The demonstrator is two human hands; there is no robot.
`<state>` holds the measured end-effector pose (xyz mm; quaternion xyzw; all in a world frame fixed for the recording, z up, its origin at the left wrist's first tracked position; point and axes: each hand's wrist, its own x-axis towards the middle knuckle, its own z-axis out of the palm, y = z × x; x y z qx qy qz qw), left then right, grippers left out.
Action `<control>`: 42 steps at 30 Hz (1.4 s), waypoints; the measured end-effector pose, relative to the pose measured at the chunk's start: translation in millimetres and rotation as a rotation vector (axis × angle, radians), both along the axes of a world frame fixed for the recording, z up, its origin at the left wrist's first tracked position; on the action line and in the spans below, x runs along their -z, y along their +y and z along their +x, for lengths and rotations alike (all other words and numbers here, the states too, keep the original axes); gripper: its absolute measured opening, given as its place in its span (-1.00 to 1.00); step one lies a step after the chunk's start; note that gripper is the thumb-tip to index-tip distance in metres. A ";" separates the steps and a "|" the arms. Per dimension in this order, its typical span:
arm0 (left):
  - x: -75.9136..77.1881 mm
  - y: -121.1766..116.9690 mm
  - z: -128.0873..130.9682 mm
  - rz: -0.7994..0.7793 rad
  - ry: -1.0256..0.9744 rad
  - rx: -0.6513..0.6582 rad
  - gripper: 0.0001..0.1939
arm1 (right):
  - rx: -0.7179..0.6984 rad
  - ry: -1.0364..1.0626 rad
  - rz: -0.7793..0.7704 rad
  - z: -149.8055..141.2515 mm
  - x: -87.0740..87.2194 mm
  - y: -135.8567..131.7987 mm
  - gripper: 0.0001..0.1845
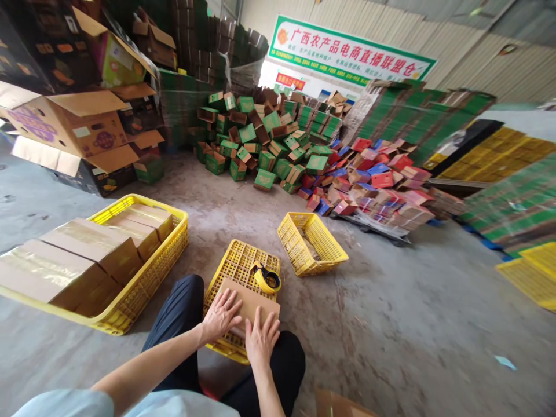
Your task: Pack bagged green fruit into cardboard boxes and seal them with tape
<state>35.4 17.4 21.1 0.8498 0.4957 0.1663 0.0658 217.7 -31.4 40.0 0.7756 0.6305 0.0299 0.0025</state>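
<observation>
The left hand (223, 314) lies palm down with fingers spread on the top of a brown cardboard box (249, 296), in the lower centre of the frame. The right hand (261, 335) rests likewise, flat on the box's near right part; neither grips it. The box sits on a yellow plastic crate (237, 263) between the person's knees, and just beyond it on the crate lies a yellow-and-black tape dispenser (263, 279). Right of centre, a smaller yellow basket (319, 267) stands on the floor (391, 324). At the left, a large yellow crate (145, 289) holds taped boxes (89, 240). Green cartons (264, 179) lie heaped in the upper centre, with red and blue ones (382, 180) to their right.
</observation>
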 end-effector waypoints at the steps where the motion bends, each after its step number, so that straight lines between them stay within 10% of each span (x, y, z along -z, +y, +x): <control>1: -0.4 -0.7 1.9 -0.006 0.001 0.005 -0.41 | -0.018 -0.002 -0.009 -4.6 0.6 -0.6 -0.33; 9: 6.7 -17.7 -16.1 0.024 -0.048 0.081 -0.43 | -0.214 0.154 -0.105 -42.9 11.3 -10.4 -0.31; 29: 23.3 -34.4 -67.6 -0.037 -0.120 -0.063 -0.45 | -0.580 0.348 -0.268 -76.1 -34.1 44.9 -0.28; 42: 16.2 -6.7 -43.3 0.028 -0.069 -0.063 -0.42 | -0.188 0.165 -0.168 15.4 -26.9 6.6 -0.35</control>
